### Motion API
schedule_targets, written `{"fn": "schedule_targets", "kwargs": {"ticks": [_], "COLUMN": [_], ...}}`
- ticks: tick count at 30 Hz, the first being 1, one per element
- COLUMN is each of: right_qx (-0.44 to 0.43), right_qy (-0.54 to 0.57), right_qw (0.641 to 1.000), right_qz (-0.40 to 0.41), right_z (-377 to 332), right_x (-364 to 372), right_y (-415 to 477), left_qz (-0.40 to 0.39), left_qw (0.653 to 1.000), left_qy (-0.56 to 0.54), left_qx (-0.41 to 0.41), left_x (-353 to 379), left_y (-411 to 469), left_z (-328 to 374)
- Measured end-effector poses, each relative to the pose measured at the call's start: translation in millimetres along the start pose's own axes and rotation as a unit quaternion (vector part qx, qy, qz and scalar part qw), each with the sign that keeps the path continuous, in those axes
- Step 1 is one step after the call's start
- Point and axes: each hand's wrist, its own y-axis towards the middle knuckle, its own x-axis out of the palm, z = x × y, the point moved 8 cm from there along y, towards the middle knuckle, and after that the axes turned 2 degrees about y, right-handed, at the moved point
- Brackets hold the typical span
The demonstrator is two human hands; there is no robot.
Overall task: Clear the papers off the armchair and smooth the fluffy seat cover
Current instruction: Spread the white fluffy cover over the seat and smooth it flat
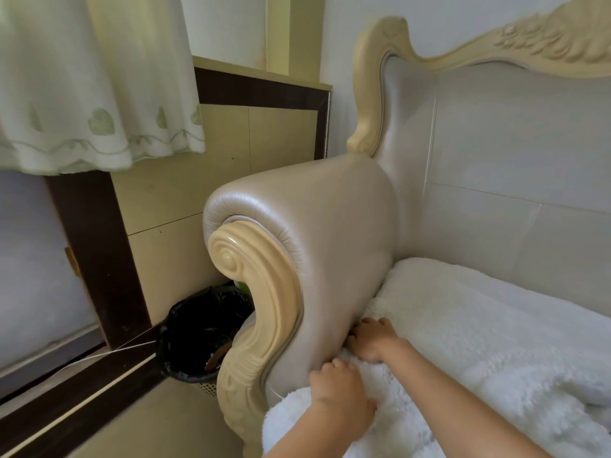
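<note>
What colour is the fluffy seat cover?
The cover is plain white, with no pattern; the head view shows it best.

armrest [330, 242] walls seat cover's [479, 325] left edge

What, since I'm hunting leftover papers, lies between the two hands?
Only bunched fluffy seat cover lies between the left hand and right hand; no paper, head view.
</note>
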Motion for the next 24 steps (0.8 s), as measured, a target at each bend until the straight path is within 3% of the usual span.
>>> {"fn": "schedule_targets", "kwargs": {"ticks": [2, 5, 9, 14, 24], "right_qx": [-0.01, -0.007, 0.04, 0.038, 0.035], "right_qy": [0.032, 0.121, 0.076, -0.039, 0.013], "right_qw": [0.999, 0.99, 0.986, 0.993, 0.999], "right_qz": [0.019, 0.076, 0.144, 0.107, -0.002], "right_z": [3, 15, 24, 31, 40], "right_x": [-4, -13, -20, -20, -2], "right_y": [-2, -4, 0, 12, 34], "left_qz": [0.021, -0.007, -0.024, -0.05, -0.104], "left_qw": [0.999, 0.997, 0.996, 0.996, 0.994], "left_qy": [-0.039, -0.073, -0.082, -0.073, -0.003], "left_qx": [0.026, 0.022, -0.006, -0.023, -0.041], "left_x": [2, 10, 12, 11, 9], "left_y": [3, 8, 17, 28, 45], "left_z": [6, 8, 11, 10, 13]}}
